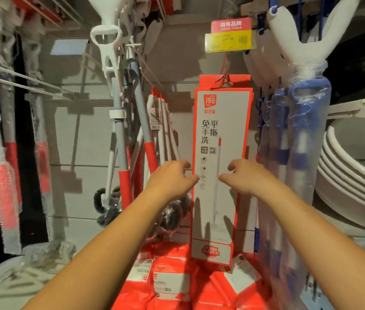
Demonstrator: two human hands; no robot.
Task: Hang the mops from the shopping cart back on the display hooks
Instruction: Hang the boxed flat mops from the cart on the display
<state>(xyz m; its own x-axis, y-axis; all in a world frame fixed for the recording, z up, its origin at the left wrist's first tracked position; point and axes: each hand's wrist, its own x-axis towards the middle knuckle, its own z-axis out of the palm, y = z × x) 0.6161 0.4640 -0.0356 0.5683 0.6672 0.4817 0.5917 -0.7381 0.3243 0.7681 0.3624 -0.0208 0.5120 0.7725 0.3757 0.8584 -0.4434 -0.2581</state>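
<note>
The boxed mop (220,135) hangs upright on the display hook (225,79), with its long axis running from 12 to 6 o'clock. Its top flap is caught on the hook just below the price tag (230,36). I have both hands at about the box's mid-height, one at each side.

My left hand (172,177) sits at 9 o'clock of the box. Its fingers are curled at the red left edge, and I cannot tell whether they pinch the edge or only brush it. My right hand (248,176) sits at 3 o'clock in front of the right edge, with the fingers loosely bent and the thumb apart, holding nothing.

Neither hand is clearly nearer, since the box lies straight between them. The hook is at 12 o'clock, well above both hands. I judge this box to be seated, so the coming move depends on drawing both hands back toward 6 o'clock without swinging it. The shopping cart is not in view.
</note>
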